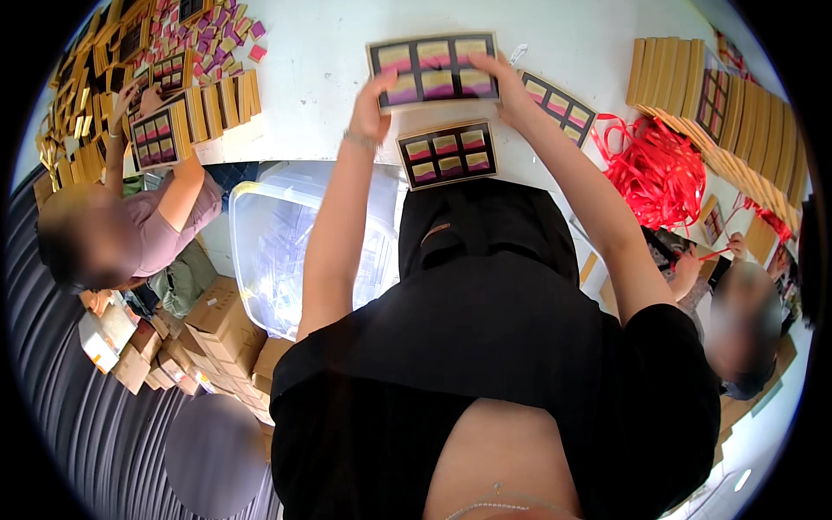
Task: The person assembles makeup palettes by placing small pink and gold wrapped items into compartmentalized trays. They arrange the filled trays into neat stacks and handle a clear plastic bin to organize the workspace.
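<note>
Raised over the white table, a flat gold-edged box point(432, 62) holds gold, pink and purple squares in a dark tray of six openings. My left hand point(373, 108) grips its left end, and my right hand point(510, 89) grips its right end with fingers over the top. The box is slightly blurred. Nearer my body, a second box point(445, 155) of the same kind leans at the table's edge, tilted toward me. A third box point(559, 105) lies by my right forearm, which partly hides it.
A heap of red ribbon point(654, 169) and a long row of gold boxes point(672, 74) are on the right. Loose colored squares point(208, 39) and more boxes lie far left. A clear plastic bin point(251, 251) stands below the table. People work at both sides.
</note>
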A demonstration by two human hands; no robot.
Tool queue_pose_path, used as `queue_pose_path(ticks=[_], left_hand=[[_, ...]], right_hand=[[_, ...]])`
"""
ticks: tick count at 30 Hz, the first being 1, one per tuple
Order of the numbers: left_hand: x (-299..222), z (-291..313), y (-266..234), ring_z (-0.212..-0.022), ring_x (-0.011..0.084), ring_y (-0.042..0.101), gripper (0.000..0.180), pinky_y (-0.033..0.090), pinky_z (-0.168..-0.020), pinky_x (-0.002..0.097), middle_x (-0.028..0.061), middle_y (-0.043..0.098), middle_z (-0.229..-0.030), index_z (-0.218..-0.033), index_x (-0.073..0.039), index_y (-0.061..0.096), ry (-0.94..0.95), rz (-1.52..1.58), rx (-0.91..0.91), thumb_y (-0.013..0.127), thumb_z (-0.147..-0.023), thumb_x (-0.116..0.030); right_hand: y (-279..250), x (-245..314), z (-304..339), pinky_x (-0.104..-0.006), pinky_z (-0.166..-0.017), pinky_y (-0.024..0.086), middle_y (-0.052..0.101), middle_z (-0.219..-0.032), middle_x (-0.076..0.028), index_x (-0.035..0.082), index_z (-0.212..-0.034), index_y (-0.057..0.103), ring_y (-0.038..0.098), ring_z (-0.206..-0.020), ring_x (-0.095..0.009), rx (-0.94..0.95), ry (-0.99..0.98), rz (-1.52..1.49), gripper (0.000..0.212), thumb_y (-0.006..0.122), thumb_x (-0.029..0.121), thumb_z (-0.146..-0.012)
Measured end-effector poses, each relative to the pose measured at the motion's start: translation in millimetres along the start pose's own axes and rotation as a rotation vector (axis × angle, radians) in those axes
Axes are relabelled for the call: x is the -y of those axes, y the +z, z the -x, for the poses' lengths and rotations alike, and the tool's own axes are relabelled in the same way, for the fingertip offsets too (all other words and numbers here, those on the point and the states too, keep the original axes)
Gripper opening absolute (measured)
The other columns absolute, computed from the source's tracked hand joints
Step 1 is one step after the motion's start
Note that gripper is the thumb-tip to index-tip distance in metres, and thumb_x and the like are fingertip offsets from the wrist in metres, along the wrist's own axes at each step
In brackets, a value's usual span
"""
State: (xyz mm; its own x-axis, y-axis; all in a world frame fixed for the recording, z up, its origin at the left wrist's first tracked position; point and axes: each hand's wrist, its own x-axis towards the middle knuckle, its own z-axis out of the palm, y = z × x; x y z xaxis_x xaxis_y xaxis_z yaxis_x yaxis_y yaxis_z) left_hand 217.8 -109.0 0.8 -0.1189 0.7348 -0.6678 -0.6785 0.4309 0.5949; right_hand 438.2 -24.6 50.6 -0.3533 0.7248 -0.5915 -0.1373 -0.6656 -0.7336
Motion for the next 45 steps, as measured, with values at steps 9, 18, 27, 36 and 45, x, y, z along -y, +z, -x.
queue_pose_path(ticks=[9, 18, 27, 36, 45], left_hand=[[-12.2, 46.7, 20.4, -0.118, 0.0268, 0.052, 0.090, 0.036, -0.105, 0.0371, 0.0156, 0.048, -0.135, -0.148, 0.002, 0.018, 0.324, -0.202, -0.281, 0.067, -0.086, -0.042], [73.8, 145.6, 27.3, -0.108, 0.0333, 0.049, 0.059, 0.039, -0.096, 0.0430, 0.0209, 0.049, -0.115, -0.128, 0.006, 0.044, 0.736, -0.898, -0.382, 0.072, -0.080, -0.015], [-54.0, 10.2, 46.9, -0.134, 0.0367, 0.027, 0.086, 0.025, -0.104, 0.0637, 0.0196, 0.037, -0.142, -0.142, -0.007, 0.038, 0.518, -0.698, -0.524, 0.071, -0.074, -0.048], [28.2, -37.1, 145.7, -0.141, 0.0314, 0.024, 0.102, 0.026, -0.107, 0.0658, 0.0111, 0.019, -0.156, -0.150, -0.012, 0.021, 0.178, 0.148, -0.031, 0.051, -0.078, -0.078], [43.9, -139.1, 297.7, -0.127, 0.0282, 0.045, 0.096, 0.040, -0.103, 0.0396, 0.0166, 0.038, -0.145, -0.151, -0.004, 0.009, -0.016, -0.205, 0.528, 0.067, -0.085, -0.043]], right_hand=[[-11.8, -10.7, 52.8, -0.0521, -0.112, 0.021, 0.036, -0.149, -0.015, 0.002, -0.142, 0.033, 0.023, -0.142, -0.028, -0.229, 0.016, 0.135, 0.078, 0.057, 0.053, -0.089], [27.7, -52.2, 153.9, -0.0496, -0.105, 0.029, 0.041, -0.130, -0.027, -0.005, -0.140, 0.029, 0.036, -0.123, -0.043, -0.271, -0.466, 0.803, 0.077, 0.068, 0.026, -0.081], [42.3, 48.0, 32.0, -0.0517, -0.101, 0.038, 0.037, -0.135, -0.028, -0.005, -0.139, 0.032, 0.039, -0.125, -0.042, -0.462, -0.447, 1.119, 0.088, 0.067, 0.049, -0.079], [-60.5, 127.8, -118.1, -0.0341, -0.106, 0.036, 0.052, -0.137, -0.008, 0.007, -0.143, 0.040, 0.047, -0.126, -0.018, 0.713, 0.225, 0.557, 0.083, 0.074, 0.047, -0.078], [-198.1, 86.1, -7.3, -0.0412, -0.086, 0.042, 0.058, -0.120, -0.006, 0.012, -0.134, 0.047, 0.053, -0.107, -0.021, -0.123, -0.081, -0.358, 0.064, 0.067, 0.036, -0.078]])
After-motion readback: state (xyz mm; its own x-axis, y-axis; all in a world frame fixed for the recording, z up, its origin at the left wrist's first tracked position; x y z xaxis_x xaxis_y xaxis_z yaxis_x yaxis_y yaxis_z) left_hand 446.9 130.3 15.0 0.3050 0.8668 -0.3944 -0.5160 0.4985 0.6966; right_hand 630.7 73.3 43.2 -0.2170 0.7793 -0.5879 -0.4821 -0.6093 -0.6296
